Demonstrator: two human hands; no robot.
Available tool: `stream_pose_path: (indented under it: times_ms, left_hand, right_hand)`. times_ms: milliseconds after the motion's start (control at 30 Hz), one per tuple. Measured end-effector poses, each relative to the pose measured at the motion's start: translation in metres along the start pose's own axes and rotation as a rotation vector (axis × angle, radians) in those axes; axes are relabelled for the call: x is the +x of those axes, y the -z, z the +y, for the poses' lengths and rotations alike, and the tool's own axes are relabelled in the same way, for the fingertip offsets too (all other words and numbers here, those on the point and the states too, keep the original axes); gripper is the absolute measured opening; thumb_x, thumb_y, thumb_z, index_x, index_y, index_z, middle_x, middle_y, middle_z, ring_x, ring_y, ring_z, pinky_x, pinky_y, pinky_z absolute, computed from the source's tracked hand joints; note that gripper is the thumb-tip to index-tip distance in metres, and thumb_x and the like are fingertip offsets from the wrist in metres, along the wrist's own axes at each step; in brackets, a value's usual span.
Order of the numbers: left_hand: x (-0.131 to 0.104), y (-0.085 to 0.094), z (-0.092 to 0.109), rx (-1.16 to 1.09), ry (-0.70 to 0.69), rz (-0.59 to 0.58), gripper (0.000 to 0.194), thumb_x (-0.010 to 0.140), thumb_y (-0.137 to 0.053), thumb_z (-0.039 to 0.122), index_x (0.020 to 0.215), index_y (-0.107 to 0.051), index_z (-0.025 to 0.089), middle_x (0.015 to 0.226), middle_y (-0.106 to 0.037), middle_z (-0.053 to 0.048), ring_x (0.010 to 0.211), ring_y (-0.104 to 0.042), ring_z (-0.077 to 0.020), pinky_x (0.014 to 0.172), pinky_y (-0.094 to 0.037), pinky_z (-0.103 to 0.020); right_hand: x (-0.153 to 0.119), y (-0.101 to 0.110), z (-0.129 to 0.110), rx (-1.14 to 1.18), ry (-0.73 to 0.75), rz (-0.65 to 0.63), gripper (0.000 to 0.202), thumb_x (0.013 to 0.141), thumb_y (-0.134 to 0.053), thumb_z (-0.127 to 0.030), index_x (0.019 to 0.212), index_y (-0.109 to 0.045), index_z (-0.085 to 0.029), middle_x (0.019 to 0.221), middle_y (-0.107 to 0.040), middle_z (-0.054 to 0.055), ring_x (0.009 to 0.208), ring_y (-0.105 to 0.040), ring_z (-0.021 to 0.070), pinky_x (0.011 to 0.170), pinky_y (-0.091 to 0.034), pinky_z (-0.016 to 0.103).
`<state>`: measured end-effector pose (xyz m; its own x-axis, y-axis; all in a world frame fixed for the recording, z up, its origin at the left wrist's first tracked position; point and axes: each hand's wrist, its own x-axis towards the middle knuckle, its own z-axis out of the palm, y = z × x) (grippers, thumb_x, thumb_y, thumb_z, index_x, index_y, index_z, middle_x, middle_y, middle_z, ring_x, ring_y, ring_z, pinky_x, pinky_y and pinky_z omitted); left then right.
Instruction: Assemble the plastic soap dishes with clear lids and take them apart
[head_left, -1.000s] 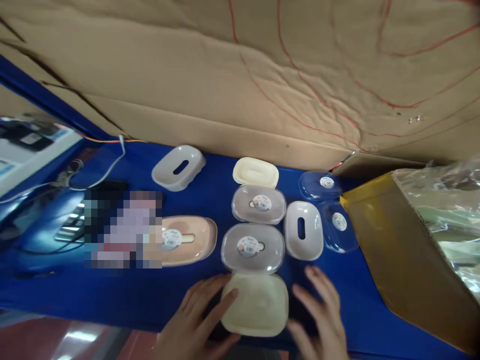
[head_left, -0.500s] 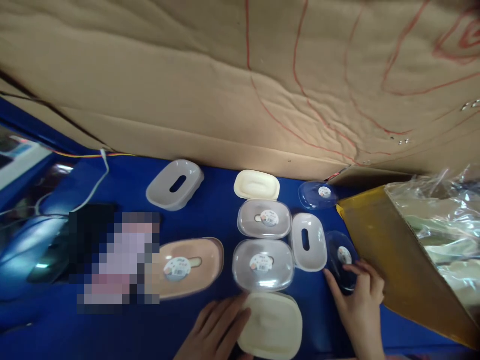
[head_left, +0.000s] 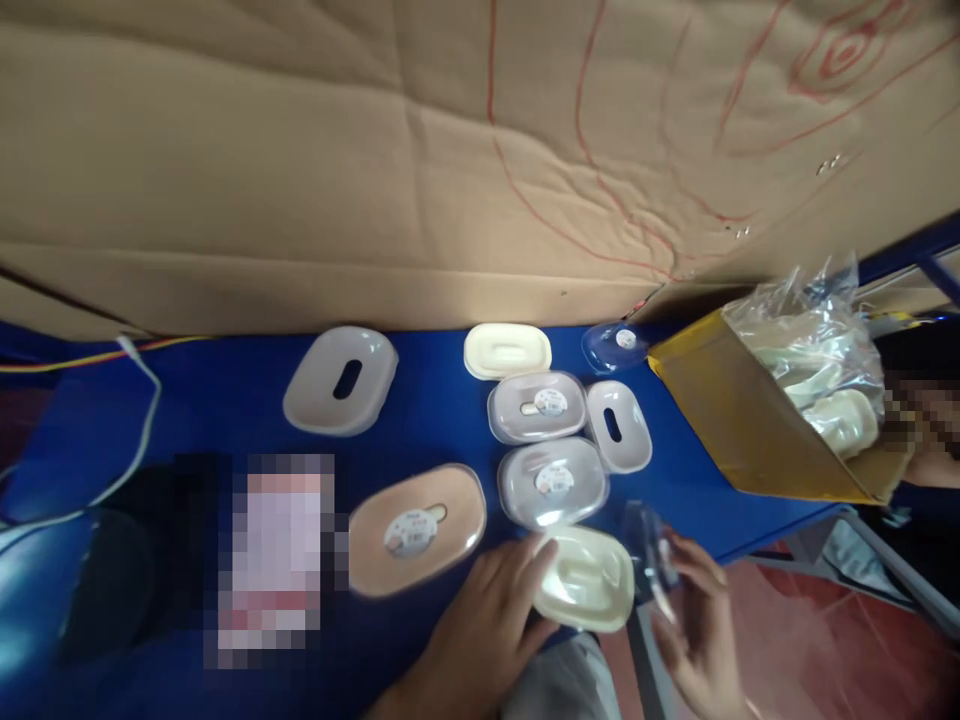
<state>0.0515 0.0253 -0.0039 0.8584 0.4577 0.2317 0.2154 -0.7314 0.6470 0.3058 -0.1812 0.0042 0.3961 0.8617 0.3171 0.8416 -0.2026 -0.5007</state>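
Clear lid [head_left: 651,560], round sticker on it, tilted up in my right hand's [head_left: 679,590] pinch at the table edge; left hand's [head_left: 517,590] fingers are on the cream dish [head_left: 585,580].

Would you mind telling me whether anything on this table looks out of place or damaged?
The clear plastic bag looks untidy, bulging out of the open cardboard box at the right end of the blue table. I see no spill or damage, though blur hides fine detail.
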Motion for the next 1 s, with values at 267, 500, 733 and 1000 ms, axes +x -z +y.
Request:
stream_pose_path:
  times_ms: [267,500,733,1000]
  left_hand:
    - [-0.008,0.003,0.016,-0.064,0.148,0.008,0.082,0.103,-0.074,0.029,0.171,-0.028,0.023,0.153,-0.066,-0.018,0.138,-0.069,-0.0318,0.107,-0.065,-0.053]
    - [-0.029,0.002,0.028,0.039,0.306,0.053,0.078,0.101,-0.077,0.023,0.168,-0.037,0.029,0.154,-0.062,-0.017,0.141,-0.065,-0.0312,0.109,-0.063,-0.051]
    - [-0.027,0.019,0.018,0.039,0.287,-0.043,0.094,0.092,-0.090,0.027,0.170,-0.037,0.033,0.162,-0.054,-0.016,0.137,-0.067,-0.0293,0.110,-0.064,-0.047]
    - [-0.027,0.020,0.012,-0.041,0.275,-0.051,0.096,0.096,-0.086,0.026,0.172,-0.029,0.036,0.160,-0.058,-0.013,0.140,-0.065,-0.0280,0.111,-0.063,-0.049]
  right_hand:
    - [0.052,-0.022,-0.018,0.068,0.513,-0.356,0.057,0.094,-0.072,-0.023,0.149,-0.057,-0.021,0.149,-0.062,0.018,0.153,-0.051,0.0398,0.113,-0.057,0.059]
    - [0.078,-0.029,-0.027,0.017,0.738,-0.456,0.044,0.102,-0.066,-0.021,0.146,-0.065,-0.023,0.153,-0.068,0.012,0.157,-0.049,0.0333,0.124,-0.049,0.061]
    - [0.081,-0.030,-0.029,0.034,0.763,-0.449,0.050,0.105,-0.066,-0.024,0.155,-0.061,-0.023,0.156,-0.067,0.008,0.164,-0.040,0.0297,0.133,-0.039,0.057]
    - [0.075,-0.033,-0.031,-0.012,0.814,-0.406,0.043,0.103,-0.073,-0.023,0.146,-0.068,-0.021,0.147,-0.074,0.008,0.167,-0.033,0.0284,0.140,-0.022,0.055]
